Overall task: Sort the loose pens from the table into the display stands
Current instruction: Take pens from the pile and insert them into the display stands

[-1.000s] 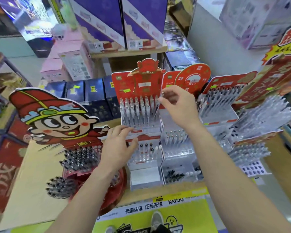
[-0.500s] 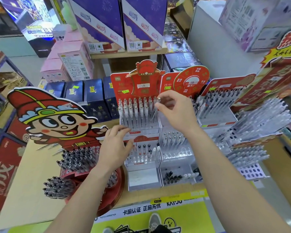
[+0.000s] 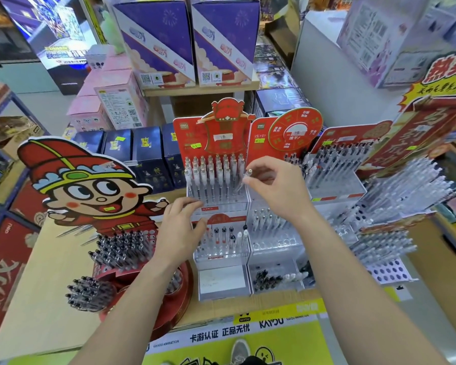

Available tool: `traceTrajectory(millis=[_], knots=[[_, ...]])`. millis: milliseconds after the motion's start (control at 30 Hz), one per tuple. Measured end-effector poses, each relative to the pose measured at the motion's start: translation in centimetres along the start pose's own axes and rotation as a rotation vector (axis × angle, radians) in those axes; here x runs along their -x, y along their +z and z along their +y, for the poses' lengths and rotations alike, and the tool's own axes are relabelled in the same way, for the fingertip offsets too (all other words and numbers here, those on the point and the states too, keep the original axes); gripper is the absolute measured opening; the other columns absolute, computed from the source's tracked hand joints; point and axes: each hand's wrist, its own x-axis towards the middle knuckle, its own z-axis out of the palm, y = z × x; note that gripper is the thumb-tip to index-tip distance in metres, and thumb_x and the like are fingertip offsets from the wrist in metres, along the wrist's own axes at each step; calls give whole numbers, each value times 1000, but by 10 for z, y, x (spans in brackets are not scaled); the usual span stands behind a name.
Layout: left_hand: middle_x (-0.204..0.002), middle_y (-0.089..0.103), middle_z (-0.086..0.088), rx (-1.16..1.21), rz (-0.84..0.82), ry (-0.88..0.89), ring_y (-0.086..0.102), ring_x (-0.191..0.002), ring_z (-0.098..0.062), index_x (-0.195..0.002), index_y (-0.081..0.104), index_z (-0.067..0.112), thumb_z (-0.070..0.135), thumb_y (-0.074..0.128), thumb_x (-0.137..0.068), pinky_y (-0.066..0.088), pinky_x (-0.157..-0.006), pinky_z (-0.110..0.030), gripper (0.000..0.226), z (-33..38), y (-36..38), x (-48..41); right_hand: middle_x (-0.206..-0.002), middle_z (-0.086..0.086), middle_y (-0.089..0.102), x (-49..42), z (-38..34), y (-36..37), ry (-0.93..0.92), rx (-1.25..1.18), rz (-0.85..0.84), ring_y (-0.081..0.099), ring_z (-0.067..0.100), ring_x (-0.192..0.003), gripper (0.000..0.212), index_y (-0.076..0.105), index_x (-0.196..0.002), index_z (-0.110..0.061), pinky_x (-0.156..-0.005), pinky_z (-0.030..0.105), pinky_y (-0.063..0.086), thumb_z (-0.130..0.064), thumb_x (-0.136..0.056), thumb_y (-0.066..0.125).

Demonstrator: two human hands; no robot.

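A red-backed tiered display stand (image 3: 216, 204) holds rows of clear white pens in its top tier. My right hand (image 3: 274, 188) pinches one clear pen (image 3: 244, 180) at the right end of that top row, its silver tip pointing up. My left hand (image 3: 181, 230) rests with relaxed fingers against the front left of the stand's middle ledge and holds nothing. A lower tier (image 3: 221, 243) carries a few black and white pens. A second stand (image 3: 277, 233) beside it has several white pens.
A cartoon-figure stand (image 3: 90, 185) with dark pens (image 3: 121, 248) sits at the left on a red round base. More clear pen racks (image 3: 395, 196) crowd the right. A bin of loose pens (image 3: 277, 279) lies at the front. Blue boxes (image 3: 132, 151) stand behind.
My right hand has lowered slightly along the top row's right end with the pen in it. My left hand stays on the stand's ledge.
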Motion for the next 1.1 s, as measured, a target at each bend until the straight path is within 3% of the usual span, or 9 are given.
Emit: traceTrajectory(millis=[200, 400, 533, 767, 900, 1000, 1100], knots=[[-136, 51, 7, 8, -16, -8, 37, -130, -13, -138, 61, 20, 28, 63, -98, 31, -110, -29, 41, 0, -2, 0, -88, -14, 71, 0, 3, 8, 31, 78, -31, 66, -4, -81, 12, 74, -96, -21, -76, 8, 51, -15, -87, 78], [-138, 50, 7, -9, -63, -2, 36, -132, -15, -140, 60, 22, 31, 62, -99, 33, -112, -35, 43, 2, -9, -2, -97, -1, 73, -22, 4, 36, 62, 220, 23, 64, 7, -83, 22, 73, -115, -13, -89, 26, 56, -18, -94, 71], [-140, 50, 7, -44, -118, 11, 37, -134, -16, -142, 58, 22, 34, 61, -100, 34, -112, -35, 44, 2, -16, -4, -104, 4, 75, -18, 5, 42, 61, 262, 63, 64, 9, -85, 25, 73, -118, -11, -88, 25, 56, -19, -95, 70], [-155, 44, 4, -14, -263, 74, 41, -141, -16, -151, 46, 24, 37, 57, -102, 34, -115, -33, 53, -4, -55, -5, -104, 2, 71, -1, -18, 51, 166, 335, 103, 66, 16, -92, 31, 69, -120, -12, -88, 35, 56, -29, -93, 71], [-156, 44, 5, 12, -275, 152, 38, -145, -15, -153, 44, 23, 43, 56, -101, 35, -118, -35, 57, -37, -100, 18, -118, -1, 62, 37, -49, 86, 170, 546, 167, 63, 20, -99, 36, 62, -128, -22, -75, 30, 50, -37, -95, 63], [-155, 44, 7, 2, -280, 215, 39, -143, -13, -152, 44, 26, 45, 54, -101, 34, -114, -31, 56, -79, -140, 44, -133, 4, 57, 67, -77, 133, 176, 557, 150, 58, 24, -114, 47, 57, -137, -19, -88, 34, 47, -36, -94, 64], [-152, 49, 4, -7, -279, 217, 46, -138, -15, -149, 48, 24, 44, 59, -99, 37, -109, -32, 54, -135, -182, 71, -131, 5, 54, 94, -114, 195, 161, 525, 94, 53, 28, -119, 48, 56, -136, -20, -94, 42, 50, -39, -93, 64]])
